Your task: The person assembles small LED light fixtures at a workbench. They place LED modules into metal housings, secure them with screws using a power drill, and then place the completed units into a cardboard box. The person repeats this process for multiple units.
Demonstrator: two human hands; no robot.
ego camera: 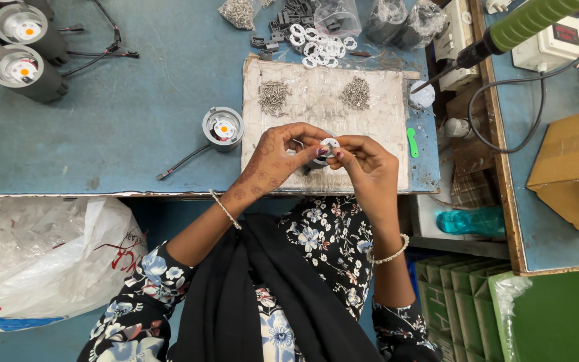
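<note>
Blue-painted workbench (135, 121) fills the upper half of the frame, with a pale, worn mat (269, 171) at its centre. We look down from above at our own two hands meeting over the lower edge of that mat. Our left hand (277, 155) curls its fingers around a small dark lamp housing (317, 161), and our right hand (363, 161) pinches a small white ring (330, 143) on top of it with thumb and fingertips.

On the mat we count two heaps of silver screws (274, 97), one left and one right. Just left of the mat sits one round grey lamp body (222, 127) with an orange centre and a black lead. At the upper left stand three more such lamps (25, 70). Along the top edge lie a cluster of white rings (316, 43), black clips and several clear plastic bags of parts.

At the upper right hangs one green-handled electric screwdriver (524, 25) above a white power box. One brown cardboard box (574, 167) sits at the right, green crates (457, 295) at the lower right, and a large clear bag with red print (41, 255) at the lower left.
</note>
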